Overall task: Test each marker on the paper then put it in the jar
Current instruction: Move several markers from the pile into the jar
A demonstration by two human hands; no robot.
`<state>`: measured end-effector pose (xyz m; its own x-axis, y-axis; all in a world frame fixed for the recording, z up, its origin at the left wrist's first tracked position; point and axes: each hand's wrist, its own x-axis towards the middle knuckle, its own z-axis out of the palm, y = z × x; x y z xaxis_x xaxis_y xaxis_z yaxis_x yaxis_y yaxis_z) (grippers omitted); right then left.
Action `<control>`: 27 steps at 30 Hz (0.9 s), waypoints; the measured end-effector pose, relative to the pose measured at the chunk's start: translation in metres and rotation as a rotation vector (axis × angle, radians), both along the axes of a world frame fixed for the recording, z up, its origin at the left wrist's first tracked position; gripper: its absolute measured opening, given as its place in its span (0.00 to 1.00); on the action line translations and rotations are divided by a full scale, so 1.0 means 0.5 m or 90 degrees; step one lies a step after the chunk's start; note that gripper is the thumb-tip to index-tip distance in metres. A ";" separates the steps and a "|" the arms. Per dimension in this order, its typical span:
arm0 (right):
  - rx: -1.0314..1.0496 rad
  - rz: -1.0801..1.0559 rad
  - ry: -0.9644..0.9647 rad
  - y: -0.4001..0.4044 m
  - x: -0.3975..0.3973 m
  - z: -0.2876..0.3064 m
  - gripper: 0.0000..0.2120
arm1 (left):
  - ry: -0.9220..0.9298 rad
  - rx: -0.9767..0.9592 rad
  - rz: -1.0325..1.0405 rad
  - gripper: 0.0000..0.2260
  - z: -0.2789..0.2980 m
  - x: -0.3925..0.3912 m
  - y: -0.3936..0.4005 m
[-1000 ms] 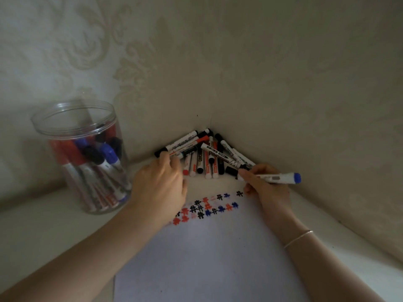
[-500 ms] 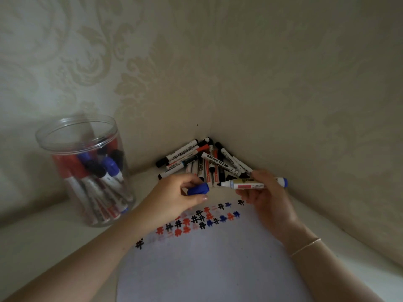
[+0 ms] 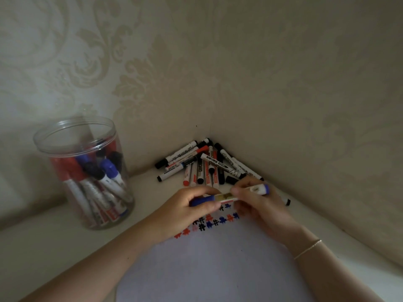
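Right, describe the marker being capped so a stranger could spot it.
Start at the sheet of paper with its rows of test marks. Just above those marks, both hands hold one blue marker level in the air. Unlike the markers piled in the corner, it touches nothing but hands.

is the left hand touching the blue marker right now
Touching. The head view shows the left hand curled round the blue marker at its cap end, while the right hand pinches the barrel.
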<state>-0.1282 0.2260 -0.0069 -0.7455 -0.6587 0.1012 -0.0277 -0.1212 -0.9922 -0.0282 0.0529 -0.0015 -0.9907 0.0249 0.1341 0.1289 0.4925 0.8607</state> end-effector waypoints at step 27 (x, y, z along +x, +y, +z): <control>0.028 -0.237 0.043 -0.152 0.014 0.122 0.16 | 0.380 -0.129 0.354 0.11 0.131 0.015 -0.026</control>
<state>-0.1212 0.1498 0.0543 -0.9271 -0.3494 0.1357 -0.1270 -0.0480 -0.9907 -0.0205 0.0400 0.0640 -0.6298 -0.3664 0.6850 0.2264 0.7569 0.6130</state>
